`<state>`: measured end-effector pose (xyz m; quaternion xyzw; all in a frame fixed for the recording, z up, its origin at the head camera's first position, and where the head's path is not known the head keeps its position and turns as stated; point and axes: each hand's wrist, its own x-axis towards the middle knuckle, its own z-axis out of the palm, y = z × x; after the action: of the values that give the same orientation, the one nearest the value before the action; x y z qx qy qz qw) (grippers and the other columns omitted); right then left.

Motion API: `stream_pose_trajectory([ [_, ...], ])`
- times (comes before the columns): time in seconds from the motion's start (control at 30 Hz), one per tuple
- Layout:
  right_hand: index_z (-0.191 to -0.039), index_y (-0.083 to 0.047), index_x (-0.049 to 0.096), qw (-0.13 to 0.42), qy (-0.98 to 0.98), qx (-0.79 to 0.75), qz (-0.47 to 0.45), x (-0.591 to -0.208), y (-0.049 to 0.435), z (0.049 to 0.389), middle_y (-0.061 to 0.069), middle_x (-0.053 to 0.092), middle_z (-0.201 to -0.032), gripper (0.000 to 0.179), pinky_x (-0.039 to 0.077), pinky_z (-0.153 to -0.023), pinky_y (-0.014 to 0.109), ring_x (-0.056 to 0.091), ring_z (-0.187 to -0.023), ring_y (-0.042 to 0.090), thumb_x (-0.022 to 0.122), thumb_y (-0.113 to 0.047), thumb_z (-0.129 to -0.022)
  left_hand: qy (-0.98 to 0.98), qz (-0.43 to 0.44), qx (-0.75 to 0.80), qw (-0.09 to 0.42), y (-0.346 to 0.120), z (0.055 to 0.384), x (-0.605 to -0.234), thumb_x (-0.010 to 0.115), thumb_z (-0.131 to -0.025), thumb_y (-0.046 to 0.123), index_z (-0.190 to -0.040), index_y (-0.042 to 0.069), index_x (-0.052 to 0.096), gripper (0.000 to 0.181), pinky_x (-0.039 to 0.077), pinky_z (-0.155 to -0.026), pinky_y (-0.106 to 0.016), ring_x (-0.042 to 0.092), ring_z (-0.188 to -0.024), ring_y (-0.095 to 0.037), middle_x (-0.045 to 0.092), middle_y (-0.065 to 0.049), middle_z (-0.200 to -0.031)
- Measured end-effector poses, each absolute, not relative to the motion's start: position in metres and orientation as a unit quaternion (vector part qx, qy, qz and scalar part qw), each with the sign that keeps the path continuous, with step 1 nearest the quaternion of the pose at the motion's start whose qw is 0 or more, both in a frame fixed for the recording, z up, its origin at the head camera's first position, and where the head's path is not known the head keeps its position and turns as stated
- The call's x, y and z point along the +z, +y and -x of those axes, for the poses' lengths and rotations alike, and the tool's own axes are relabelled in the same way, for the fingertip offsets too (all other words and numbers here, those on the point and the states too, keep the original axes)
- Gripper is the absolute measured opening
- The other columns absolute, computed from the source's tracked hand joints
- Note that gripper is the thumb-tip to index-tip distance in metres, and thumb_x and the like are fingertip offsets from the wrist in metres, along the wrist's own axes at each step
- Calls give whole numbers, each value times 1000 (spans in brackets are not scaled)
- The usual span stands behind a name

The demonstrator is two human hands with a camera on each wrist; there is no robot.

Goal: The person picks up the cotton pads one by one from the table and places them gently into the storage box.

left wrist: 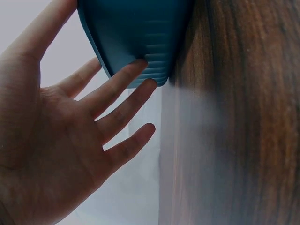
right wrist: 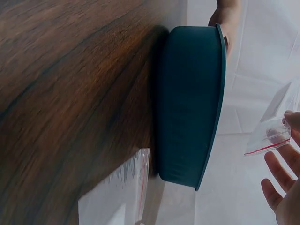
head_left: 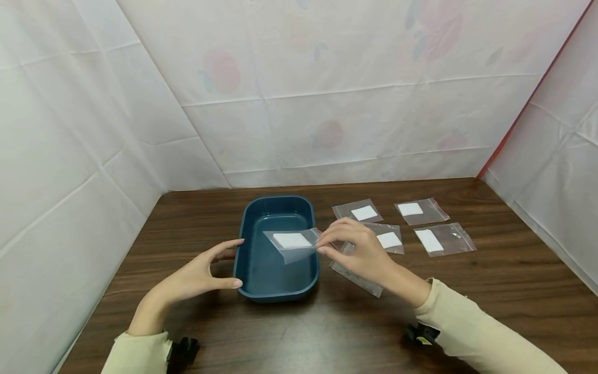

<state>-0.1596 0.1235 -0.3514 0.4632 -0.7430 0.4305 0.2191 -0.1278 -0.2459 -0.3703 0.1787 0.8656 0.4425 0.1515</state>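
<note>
A dark blue plastic tub stands on the wooden table. My left hand is at its left side, thumb and fingertips against the rim; in the left wrist view the fingers are spread along the ribbed wall. Over the tub's opening hangs a clear zip-lock bag with a white card-like piece inside. My right hand pinches this bag by its sealed end, between thumb and fingers. The right wrist view shows the bag's red zip line, with the bag above the level of the tub's rim.
Right of the tub lie several more zip-lock bags, such as a back one, a far-right one and one partly under my right hand. White patterned cloth closes off the table's back and sides.
</note>
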Motion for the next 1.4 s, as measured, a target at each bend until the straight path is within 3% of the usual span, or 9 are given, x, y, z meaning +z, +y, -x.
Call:
stream_pose_trajectory([
  [0.73, -93, -19, 78, 183, -783, 381, -458, -375, 92, 161, -11, 71, -95, 9, 50, -87, 27, 61, -97, 8, 81, -18, -84, 866, -185, 440, 148, -246, 127, -369, 79, -86, 32, -154, 19, 33, 84, 36, -97, -70, 35, -137, -45, 40, -19, -150],
  [1.4, -95, -19, 78, 174, -801, 339, -461, -385, 84, 164, -9, 71, -97, 10, 50, -88, 28, 62, -99, 9, 80, -21, -85, 865, -184, 444, 147, -245, 128, -369, 80, -86, 31, -154, 18, 33, 84, 33, -98, -70, 35, -137, -44, 41, -18, -149],
])
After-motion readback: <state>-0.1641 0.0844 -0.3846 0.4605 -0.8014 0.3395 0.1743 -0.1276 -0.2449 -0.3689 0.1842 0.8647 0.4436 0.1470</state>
